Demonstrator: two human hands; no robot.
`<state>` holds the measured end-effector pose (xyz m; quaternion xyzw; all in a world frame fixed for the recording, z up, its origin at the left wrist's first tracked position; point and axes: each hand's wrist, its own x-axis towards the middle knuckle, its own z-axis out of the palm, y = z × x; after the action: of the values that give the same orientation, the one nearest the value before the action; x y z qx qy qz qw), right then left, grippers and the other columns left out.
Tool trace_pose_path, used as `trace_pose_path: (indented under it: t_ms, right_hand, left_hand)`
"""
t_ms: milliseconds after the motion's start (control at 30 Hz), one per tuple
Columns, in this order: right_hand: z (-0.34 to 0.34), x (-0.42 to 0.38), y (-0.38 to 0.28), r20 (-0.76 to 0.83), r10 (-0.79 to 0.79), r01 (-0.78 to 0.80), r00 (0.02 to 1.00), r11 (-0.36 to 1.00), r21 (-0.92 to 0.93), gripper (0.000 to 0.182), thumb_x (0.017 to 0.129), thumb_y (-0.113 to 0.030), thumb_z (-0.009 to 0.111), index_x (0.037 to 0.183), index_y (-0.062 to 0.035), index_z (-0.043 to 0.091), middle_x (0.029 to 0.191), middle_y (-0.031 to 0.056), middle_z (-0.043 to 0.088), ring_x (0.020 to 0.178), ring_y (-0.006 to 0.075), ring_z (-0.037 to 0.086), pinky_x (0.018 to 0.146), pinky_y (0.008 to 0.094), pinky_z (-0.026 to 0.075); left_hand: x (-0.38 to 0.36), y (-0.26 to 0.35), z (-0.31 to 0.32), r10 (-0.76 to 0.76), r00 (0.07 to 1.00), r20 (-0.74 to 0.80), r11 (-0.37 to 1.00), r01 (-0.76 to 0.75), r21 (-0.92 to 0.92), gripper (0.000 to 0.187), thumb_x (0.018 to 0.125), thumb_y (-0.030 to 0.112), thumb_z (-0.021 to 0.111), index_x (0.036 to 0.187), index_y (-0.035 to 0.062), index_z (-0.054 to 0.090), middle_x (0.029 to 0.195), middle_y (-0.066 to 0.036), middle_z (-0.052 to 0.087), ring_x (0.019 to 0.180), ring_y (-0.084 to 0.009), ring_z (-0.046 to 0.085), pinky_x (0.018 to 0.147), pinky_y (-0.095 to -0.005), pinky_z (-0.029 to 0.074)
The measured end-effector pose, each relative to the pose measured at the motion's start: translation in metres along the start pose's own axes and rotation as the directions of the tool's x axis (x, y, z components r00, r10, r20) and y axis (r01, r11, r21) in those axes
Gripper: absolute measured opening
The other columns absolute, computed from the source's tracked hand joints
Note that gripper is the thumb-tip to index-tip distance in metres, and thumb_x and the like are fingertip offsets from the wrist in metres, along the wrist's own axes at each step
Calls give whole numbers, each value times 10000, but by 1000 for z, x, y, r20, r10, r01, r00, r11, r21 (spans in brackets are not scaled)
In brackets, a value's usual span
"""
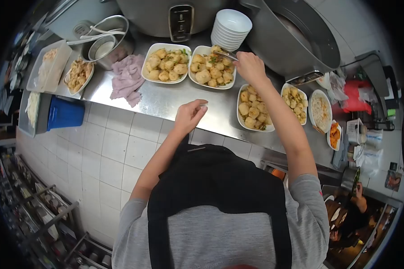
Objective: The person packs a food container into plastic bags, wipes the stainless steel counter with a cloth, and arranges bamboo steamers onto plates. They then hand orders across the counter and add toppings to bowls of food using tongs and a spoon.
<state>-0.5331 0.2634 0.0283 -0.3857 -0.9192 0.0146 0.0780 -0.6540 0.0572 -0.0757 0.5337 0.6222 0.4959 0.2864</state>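
My right hand (250, 67) is closed around the handle of metal tongs (227, 55). Their tip rests among round golden pieces, potato-like with green bits, at the top of a square white bowl (232, 83). Touching that bowl on its left is a similar white bowl (144, 74) of the same food. A third filled bowl (240, 117) sits nearer the counter edge, partly behind my right forearm. My left hand (191, 116) holds nothing and hovers by the front edge of the counter, fingers loosely bent and thumb apart.
Stacked white bowls (232, 29) stand behind, between a large cooker (148, 15) and a big metal pot (274, 49). A pink cloth (126, 78), metal pot (121, 49) and blue bin (66, 113) are left. More dishes, including a rice-like one (320, 110), line the right; another person's hand (359, 190) shows there.
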Motion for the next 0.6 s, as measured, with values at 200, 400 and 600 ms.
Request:
trace_pose_path:
  t_ms: [200,400,600]
  right_hand:
    - [-25,10,-19,-78,-97,93,992,994,-59,134,741,-140,608,756,-8,617,768,159,633,737,329,624,639,418,502]
    - [-13,40,-32,132,-120,139,984,980,-141,91,704,-74,595,761,-18,637,751,168,636,726,318,634,622,408,509]
    - [-40,55,-39,243,-166,227,956,942,-249,116,689,-49,572,778,-34,646,775,155,643,745,307,639,615,400,509]
  left_hand:
    - [0,1,-3,-12,1000,28,1000,12,-8,255,819,239,584,975,39,609,572,-70,532,471,-161,508,473,-289,408]
    - [1,1,-4,19,999,45,999,-21,32,280,804,265,593,978,45,600,565,-70,532,483,-199,533,483,-316,425]
    - [2,4,-7,-9,998,69,999,7,34,270,797,249,604,975,46,597,566,-73,529,489,-206,535,488,-318,428]
